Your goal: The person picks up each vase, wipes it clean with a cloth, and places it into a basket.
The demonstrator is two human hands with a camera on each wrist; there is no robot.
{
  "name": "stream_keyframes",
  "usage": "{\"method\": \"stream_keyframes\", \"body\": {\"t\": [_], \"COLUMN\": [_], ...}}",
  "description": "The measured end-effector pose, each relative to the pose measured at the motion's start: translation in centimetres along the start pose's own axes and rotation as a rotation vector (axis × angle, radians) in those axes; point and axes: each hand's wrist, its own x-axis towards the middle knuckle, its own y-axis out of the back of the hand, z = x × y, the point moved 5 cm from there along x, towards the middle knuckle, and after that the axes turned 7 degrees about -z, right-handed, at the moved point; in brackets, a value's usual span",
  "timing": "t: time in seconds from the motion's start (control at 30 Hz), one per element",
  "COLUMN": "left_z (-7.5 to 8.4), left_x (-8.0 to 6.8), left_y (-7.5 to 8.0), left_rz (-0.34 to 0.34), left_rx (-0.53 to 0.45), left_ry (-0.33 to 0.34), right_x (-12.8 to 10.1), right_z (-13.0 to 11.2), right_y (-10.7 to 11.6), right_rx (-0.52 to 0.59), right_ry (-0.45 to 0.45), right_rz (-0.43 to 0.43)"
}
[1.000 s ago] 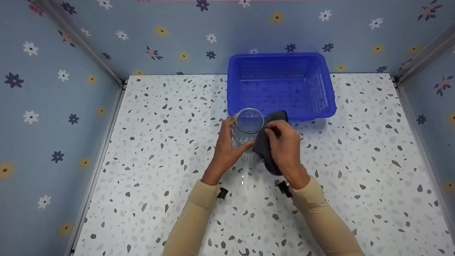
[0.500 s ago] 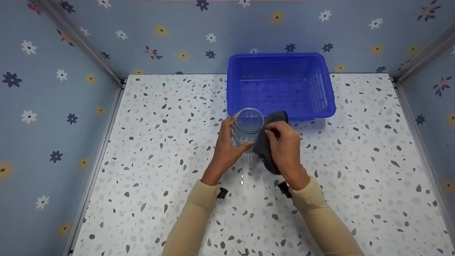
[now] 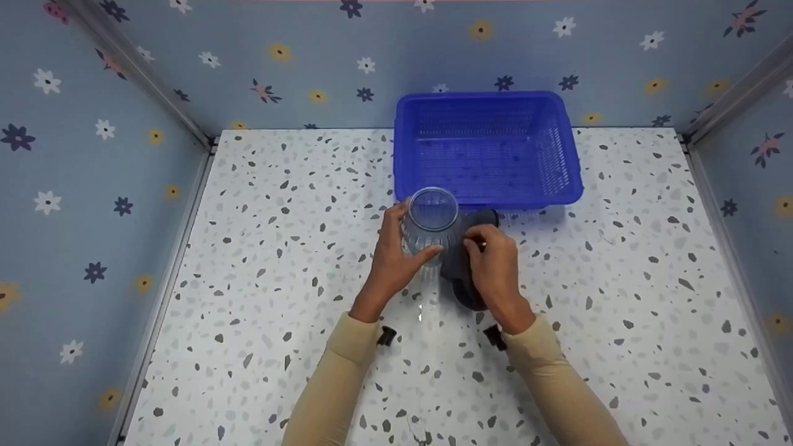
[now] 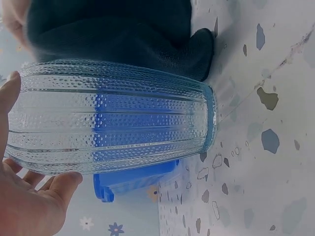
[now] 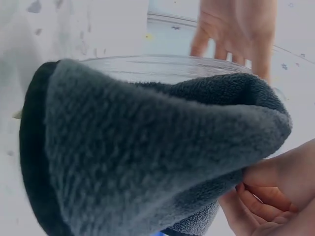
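A clear glass vase (image 3: 433,238) with ribbed, dotted sides stands upright on the table in the head view, its round rim facing up. My left hand (image 3: 396,254) grips it near the top, thumb on the near side and fingers round the far side. Along the vase's right side hangs a dark grey cloth (image 3: 457,260), pinched between the thumb and fingers of my right hand (image 3: 495,260). The right wrist view shows the fuzzy cloth (image 5: 147,147) folded over and hiding most of the glass. From the left wrist, the vase's base (image 4: 210,118) meets the tabletop.
A blue plastic basket (image 3: 403,148) with perforated walls stands just behind the vase, against the flowered back wall (image 3: 279,80). The white speckled table (image 3: 297,248) has side walls at left and right. Black wrist mounts (image 3: 387,336) jut inward at both sleeves.
My right hand has shifted slightly toward me with the cloth, whose upper end sits lower beside the vase. The left hand and the vase hold their place.
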Motion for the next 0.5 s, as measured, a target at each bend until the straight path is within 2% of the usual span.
{"method": "stream_keyframes", "body": {"t": [0.13, 0.27, 0.5], "left_z": [-0.1, -0.2, 0.0], "left_x": [-0.1, -0.1, -0.1], "left_y": [0.1, 0.1, 0.0], "left_rz": [-0.001, -0.006, -0.016], "left_rx": [-0.004, -0.015, -0.016], "left_ry": [0.008, 0.014, 0.013], "right_x": [0.0, -0.1, 0.0], "right_z": [2.0, 3.9, 4.8], "right_y": [-1.9, -3.8, -4.3], "right_rx": [-0.044, -0.079, -0.067], "right_ry": [-0.067, -0.095, -0.1], "right_rz": [-0.079, -0.148, -0.166]}}
